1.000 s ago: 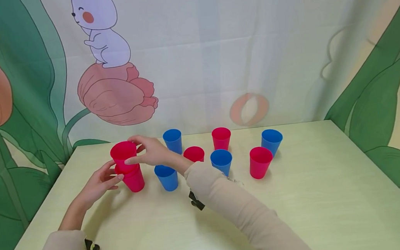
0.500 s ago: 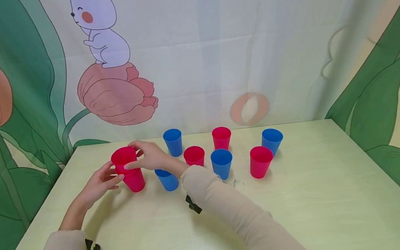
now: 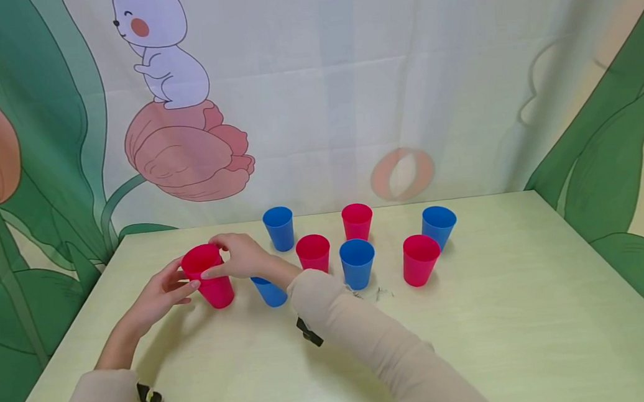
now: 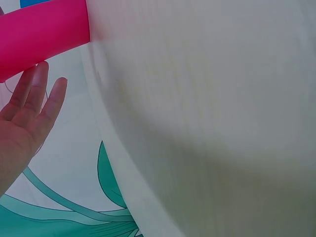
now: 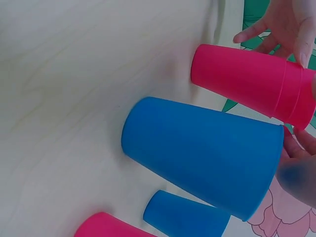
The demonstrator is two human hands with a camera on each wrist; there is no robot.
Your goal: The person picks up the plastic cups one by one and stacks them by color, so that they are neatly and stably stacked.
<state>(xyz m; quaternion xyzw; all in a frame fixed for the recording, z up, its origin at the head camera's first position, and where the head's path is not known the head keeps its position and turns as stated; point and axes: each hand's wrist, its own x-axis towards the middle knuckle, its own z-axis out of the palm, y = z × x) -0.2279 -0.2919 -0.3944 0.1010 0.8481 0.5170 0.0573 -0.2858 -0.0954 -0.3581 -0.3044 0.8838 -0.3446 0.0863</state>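
Observation:
Two nested red cups stand upright at the table's left: the upper red cup (image 3: 200, 259) sits deep inside the lower red cup (image 3: 219, 293), only its rim band showing above in the right wrist view (image 5: 302, 98). My right hand (image 3: 242, 256) pinches the upper cup near its rim, thumb in front and fingers behind. From the left, my left hand (image 3: 157, 298) steadies the stack between thumb and fingers; its other fingers (image 4: 37, 94) extend loosely in the left wrist view. A blue cup (image 3: 270, 293) stands just right of the stack, partly hidden under my right hand.
Farther right stand a blue cup (image 3: 278, 230) at the back, red cups (image 3: 356, 223) (image 3: 313, 254), another blue cup (image 3: 357, 267), a red cup (image 3: 420, 262) and a blue cup (image 3: 439, 225). A printed curtain (image 3: 293, 103) hangs behind the table (image 3: 505, 337).
The right hand has lowered the upper red cup, which has slid down into the lower one. The left hand has stayed in place at the stack.

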